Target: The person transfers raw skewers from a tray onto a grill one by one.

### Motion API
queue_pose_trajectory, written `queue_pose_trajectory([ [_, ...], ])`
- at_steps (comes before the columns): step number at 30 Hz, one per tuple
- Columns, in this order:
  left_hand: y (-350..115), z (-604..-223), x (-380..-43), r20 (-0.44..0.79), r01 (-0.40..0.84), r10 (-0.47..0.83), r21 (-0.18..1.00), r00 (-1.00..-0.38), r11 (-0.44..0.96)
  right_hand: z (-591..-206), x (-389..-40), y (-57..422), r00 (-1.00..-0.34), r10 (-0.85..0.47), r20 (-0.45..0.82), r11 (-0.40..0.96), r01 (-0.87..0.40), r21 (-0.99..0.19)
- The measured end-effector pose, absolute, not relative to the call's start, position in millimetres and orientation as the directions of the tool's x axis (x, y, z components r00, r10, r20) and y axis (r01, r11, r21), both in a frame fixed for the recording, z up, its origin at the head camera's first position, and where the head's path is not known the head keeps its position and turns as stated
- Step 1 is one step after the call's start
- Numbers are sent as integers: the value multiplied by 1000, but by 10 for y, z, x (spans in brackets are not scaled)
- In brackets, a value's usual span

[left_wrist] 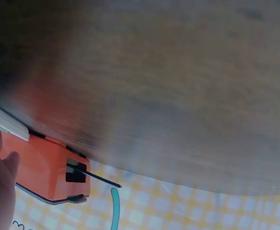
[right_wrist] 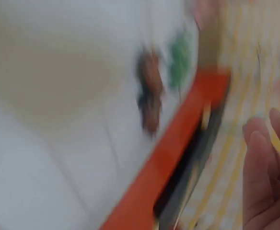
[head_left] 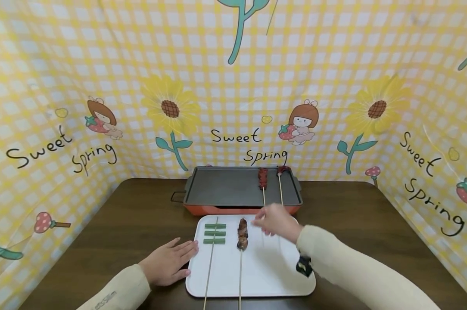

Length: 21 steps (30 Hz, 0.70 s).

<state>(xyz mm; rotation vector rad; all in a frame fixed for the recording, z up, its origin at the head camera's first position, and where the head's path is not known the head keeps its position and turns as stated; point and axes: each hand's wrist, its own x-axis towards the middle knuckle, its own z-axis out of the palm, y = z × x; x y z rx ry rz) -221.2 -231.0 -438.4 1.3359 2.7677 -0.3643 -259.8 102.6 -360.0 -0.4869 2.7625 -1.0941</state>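
Note:
My left hand (head_left: 169, 262) lies flat on the table with its fingertips at the left rim of the white tray (head_left: 272, 275). My right hand (head_left: 276, 221) hovers over the tray's far right part, fingers loosely bent and nothing between them in the right wrist view. A skewer of green vegetable pieces (head_left: 214, 234) lies on the tray at left. Beside it, nearer my right hand, is a skewer of browned meat (head_left: 242, 234); both sticks extend past the near rim. On the griddle (head_left: 225, 185), a red meat skewer (head_left: 263, 178) and a darker skewer (head_left: 283, 171) rest at the right.
The orange-sided griddle stands directly behind the tray, with a wire handle (head_left: 177, 196) sticking out at its left. Brown wooden table (head_left: 113, 228) surrounds both. A yellow checked cloth (head_left: 233, 86) hangs at the back and both sides.

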Motion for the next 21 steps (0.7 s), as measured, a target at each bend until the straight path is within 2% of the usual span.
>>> queue_pose_trajectory([
  [4, -2292, -4415, -2195, -139, 766, 754, -165, -642, 621, -3750, -2224, 952, -871, -489, -40, 656, -337, -675],
  [12, -2313, -4357, -2202, -78, 764, 765, -182, -639, 619, -3955, -1851, 889, -774, -558, -299, 538, -63, -840],
  [17, -2308, -4338, -2192, -84, 767, 767, -170, -636, 618, -4088, -1704, 886, -700, -595, -394, 523, 35, -852],
  [21, -2294, -4343, -2191, -79, 771, 771, -163, -632, 615, -4209, -1634, 873, -670, -592, -448, 525, 101, -845],
])
